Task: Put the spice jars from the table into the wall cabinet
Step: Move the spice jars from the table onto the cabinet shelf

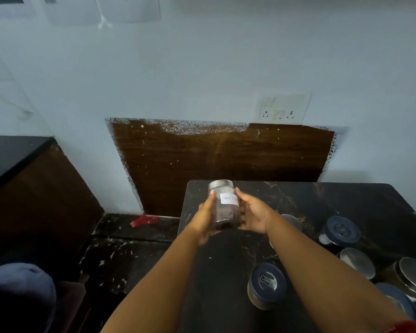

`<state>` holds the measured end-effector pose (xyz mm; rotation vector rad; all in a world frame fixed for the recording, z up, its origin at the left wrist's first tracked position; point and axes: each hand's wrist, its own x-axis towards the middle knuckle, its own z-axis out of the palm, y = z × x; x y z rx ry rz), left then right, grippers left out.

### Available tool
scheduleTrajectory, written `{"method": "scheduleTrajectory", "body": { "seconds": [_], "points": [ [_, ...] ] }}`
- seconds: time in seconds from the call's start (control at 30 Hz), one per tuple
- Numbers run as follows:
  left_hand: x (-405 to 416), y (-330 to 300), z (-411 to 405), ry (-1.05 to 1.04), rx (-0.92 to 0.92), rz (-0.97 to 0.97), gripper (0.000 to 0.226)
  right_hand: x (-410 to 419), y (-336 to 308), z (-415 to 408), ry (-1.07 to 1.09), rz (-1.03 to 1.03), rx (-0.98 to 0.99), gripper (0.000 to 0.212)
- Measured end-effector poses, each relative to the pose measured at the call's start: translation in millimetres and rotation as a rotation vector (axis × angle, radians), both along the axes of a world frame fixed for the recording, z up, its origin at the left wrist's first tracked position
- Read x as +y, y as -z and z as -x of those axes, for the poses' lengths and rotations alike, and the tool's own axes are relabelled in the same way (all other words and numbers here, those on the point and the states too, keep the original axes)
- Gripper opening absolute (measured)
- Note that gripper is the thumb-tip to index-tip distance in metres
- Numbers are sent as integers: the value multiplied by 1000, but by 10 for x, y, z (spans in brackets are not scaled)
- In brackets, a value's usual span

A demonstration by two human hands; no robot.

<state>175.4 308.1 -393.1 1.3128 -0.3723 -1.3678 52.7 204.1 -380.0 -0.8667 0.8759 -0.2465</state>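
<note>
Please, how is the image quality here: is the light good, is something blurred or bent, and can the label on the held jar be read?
Head view: dim, bluish light; the dark table swallows detail. Wide-angle bending curves the edges. The held jar, between left hand and right hand, is soft; its white label is too blurred to read. Steel lids show faint glare.

A glass spice jar point(225, 207) with a silver metal lid, a white handwritten label and dark contents is lifted above the table's far-left part, roughly upright. More jars stand at the right side: two with dark blue lids point(266, 283) point(341, 230) and two with silver lids point(357, 261) point(411, 275).
</note>
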Motion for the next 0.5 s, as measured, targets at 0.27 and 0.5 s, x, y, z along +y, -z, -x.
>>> {"method": "scheduleTrajectory", "body": {
  "seconds": [0.27,0.5],
  "points": [
    [-282,-108,96,-63,-113,1,53,-121,-106,47,49,-127,-141,64],
    [-360,-136,82,-84,-131,9,46,-168,-36,100,80,-169,-195,54]
  ]
}}
